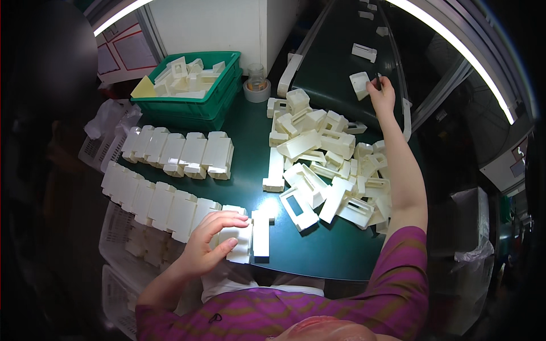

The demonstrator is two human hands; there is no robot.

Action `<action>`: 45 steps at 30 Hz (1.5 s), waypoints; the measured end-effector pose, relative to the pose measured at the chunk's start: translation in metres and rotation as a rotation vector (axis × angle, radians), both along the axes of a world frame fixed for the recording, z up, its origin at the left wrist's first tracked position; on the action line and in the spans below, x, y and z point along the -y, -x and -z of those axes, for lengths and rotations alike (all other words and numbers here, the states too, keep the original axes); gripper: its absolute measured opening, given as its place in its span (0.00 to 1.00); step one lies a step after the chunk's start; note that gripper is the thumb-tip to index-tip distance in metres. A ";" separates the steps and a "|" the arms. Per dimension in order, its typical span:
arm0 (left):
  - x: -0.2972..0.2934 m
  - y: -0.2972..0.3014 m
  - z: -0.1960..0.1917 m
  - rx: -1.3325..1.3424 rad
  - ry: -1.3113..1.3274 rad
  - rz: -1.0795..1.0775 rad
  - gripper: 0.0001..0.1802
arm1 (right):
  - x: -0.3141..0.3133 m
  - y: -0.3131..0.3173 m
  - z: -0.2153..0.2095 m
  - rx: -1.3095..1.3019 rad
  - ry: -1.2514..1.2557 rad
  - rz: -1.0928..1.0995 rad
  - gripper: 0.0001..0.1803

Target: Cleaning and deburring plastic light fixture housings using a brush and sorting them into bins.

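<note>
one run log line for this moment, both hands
left hand: resting on cream plastic part at row end | right hand: reaching to part on belt, touching | loose pile: mid table | green crate: back left

Cream plastic part point(359, 84), blocky w/ a notched side, lies tilted on the dark belt at approx 1 o'clock, touching the right hand's fingertips. Another cream part point(239, 241), flat rectangular housing, sits at the near edge of the green surface at 7 o'clock, under the left hand, at the end of a row of like pcs.
</note>
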State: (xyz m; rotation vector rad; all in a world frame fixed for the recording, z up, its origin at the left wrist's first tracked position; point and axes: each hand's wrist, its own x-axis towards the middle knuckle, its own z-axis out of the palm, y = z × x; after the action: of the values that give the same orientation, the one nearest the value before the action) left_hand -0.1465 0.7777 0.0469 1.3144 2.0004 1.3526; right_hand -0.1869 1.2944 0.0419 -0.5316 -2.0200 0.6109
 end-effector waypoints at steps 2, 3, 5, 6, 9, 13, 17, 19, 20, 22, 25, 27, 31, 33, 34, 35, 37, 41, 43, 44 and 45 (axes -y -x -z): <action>-0.012 0.000 -0.004 -0.114 -0.057 -0.017 0.18 | 0.072 -0.035 -0.030 -0.083 0.484 -0.347 0.08; -0.018 -0.003 -0.005 -0.245 -0.105 -0.048 0.19 | 0.113 -0.059 -0.041 -0.080 0.634 -0.466 0.06; -0.035 -0.014 -0.007 -0.483 -0.188 -0.125 0.29 | 0.171 -0.114 -0.041 -0.061 0.751 -0.637 0.06; -0.045 -0.026 -0.008 -0.518 -0.213 -0.146 0.35 | 0.202 -0.142 -0.042 -0.015 0.801 -0.626 0.07; -0.076 -0.069 -0.002 -0.485 -0.257 -0.045 0.47 | 0.270 -0.222 -0.023 0.042 1.012 -0.671 0.11; -0.086 -0.100 0.048 0.396 -0.211 0.326 0.38 | 0.301 -0.290 0.016 0.141 1.121 -0.573 0.09; -0.066 -0.130 0.101 1.592 0.143 0.393 0.29 | 0.328 -0.345 0.050 0.270 0.754 -0.259 0.10; -0.056 -0.141 0.120 1.741 0.190 0.440 0.28 | 0.343 -0.369 0.064 0.373 0.761 -0.176 0.09; -0.053 -0.145 0.127 1.817 0.205 0.449 0.27 | 0.350 -0.376 0.071 0.415 0.719 -0.144 0.08; -0.048 -0.150 0.133 1.913 0.217 0.439 0.27 | 0.361 -0.385 0.081 0.494 0.613 -0.123 0.09; -0.048 -0.149 0.138 2.036 0.209 0.438 0.30 | 0.364 -0.388 0.089 0.524 0.404 -0.121 0.10; -0.050 -0.149 0.134 2.015 0.198 0.436 0.31 | 0.366 -0.389 0.088 0.516 0.405 -0.109 0.10; -0.049 -0.151 0.134 1.969 0.159 0.435 0.28 | 0.371 -0.394 0.092 0.517 0.471 -0.049 0.10; -0.047 -0.154 0.133 1.918 0.144 0.423 0.28 | 0.374 -0.393 0.095 0.495 0.408 -0.057 0.10; -0.047 -0.157 0.133 1.798 0.168 0.356 0.28 | 0.377 -0.390 0.096 0.518 0.450 -0.048 0.10; -0.046 -0.160 0.135 1.676 0.191 0.291 0.28 | 0.380 -0.388 0.097 0.540 0.492 -0.038 0.10; -0.046 -0.164 0.144 1.654 0.189 0.282 0.28 | 0.382 -0.381 0.101 0.516 0.480 -0.026 0.10; -0.044 -0.164 0.145 1.555 0.269 0.287 0.27 | 0.380 -0.372 0.106 0.507 0.469 -0.001 0.09; -0.043 -0.163 0.147 1.535 0.269 0.295 0.27 | 0.379 -0.372 0.110 0.521 0.463 0.000 0.09; -0.042 -0.162 0.148 1.542 0.283 0.310 0.28 | 0.379 -0.372 0.111 0.521 0.463 -0.001 0.09; -0.042 -0.162 0.149 1.550 0.296 0.324 0.29 | 0.379 -0.372 0.111 0.517 0.460 -0.003 0.09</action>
State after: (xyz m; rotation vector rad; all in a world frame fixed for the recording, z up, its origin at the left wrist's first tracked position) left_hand 0.0152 0.8192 -0.1020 0.1474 0.7720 1.1677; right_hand 0.1853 0.9156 -0.0693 -1.0461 -2.3613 1.0326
